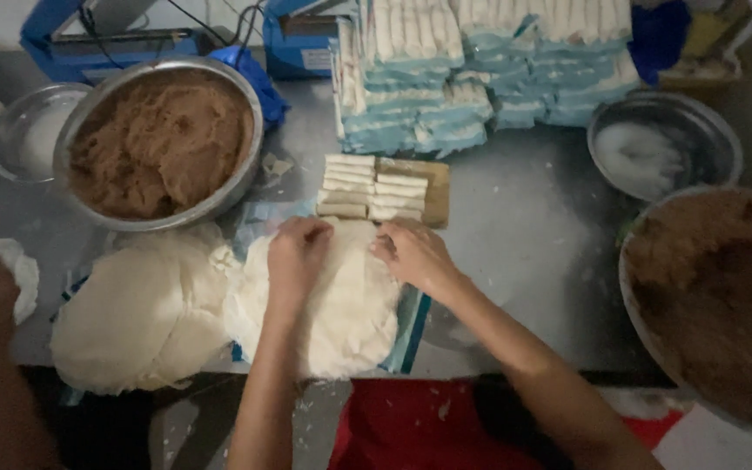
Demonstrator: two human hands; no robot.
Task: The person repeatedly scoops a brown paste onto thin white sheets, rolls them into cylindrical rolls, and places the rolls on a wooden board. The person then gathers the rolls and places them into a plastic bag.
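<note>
Packaged rolls (pixel 489 74): a large stack at the far middle of the table, several tiers high and leaning slightly; each pack is a flat clear pouch with a pale blue and white printed band, showing rows of off-white cylinders through the top.

Label (pixel 316 58): a small white rectangle with dark print, fixed to the front of the blue machine just left of the stack.

Plastic sheet (pixel 411 335): clear with a blue-green edge stripe, lying flat at the near table edge, mostly covered by white wrappers.

No signs or screens visible.
</note>
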